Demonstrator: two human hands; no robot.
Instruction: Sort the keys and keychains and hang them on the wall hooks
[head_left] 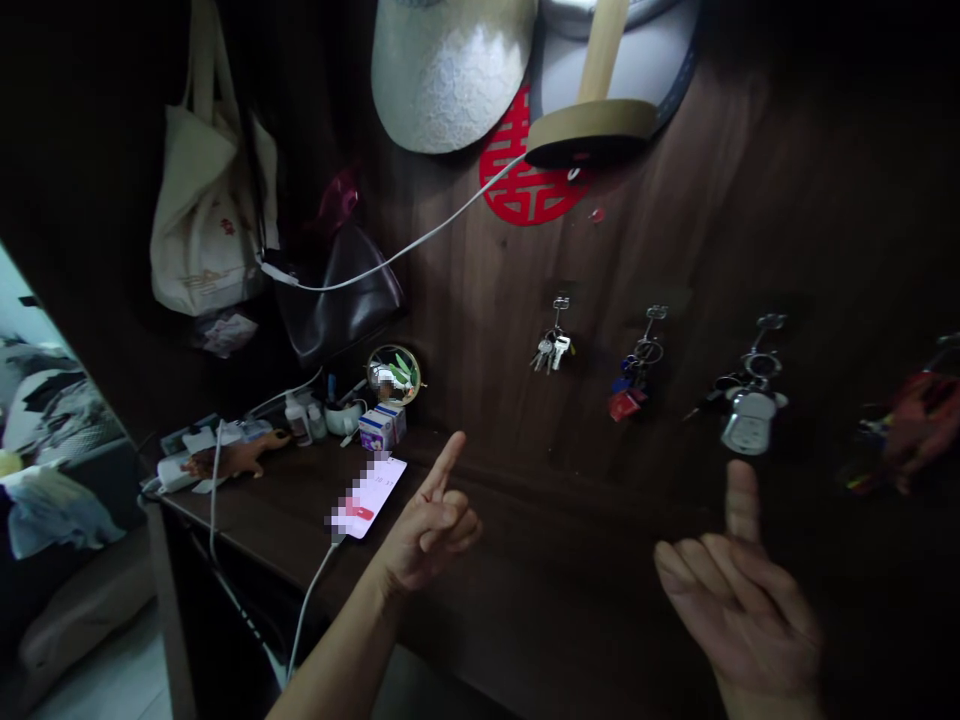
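Observation:
My left hand (431,520) is raised in front of the desk with its index finger stretched out and the other fingers curled in. It holds nothing. Nearest to it lies a lit phone (371,495) with a white cable plugged in. On the right, my right hand (742,600) also points upward with one finger, the rest folded, and nothing is in it. Its fingertip appears just below a silver bear-shaped key fob (750,420) on a wall hook; I cannot tell whether they touch.
More keys (553,350) and a red-and-blue key bunch (628,390) hang from the dark panel (480,310). Above are caps (450,75) and a lamp (592,130) with a white cable. A tote bag (210,210) hangs left. The desk holds a round mirror (394,375) and small boxes (382,428).

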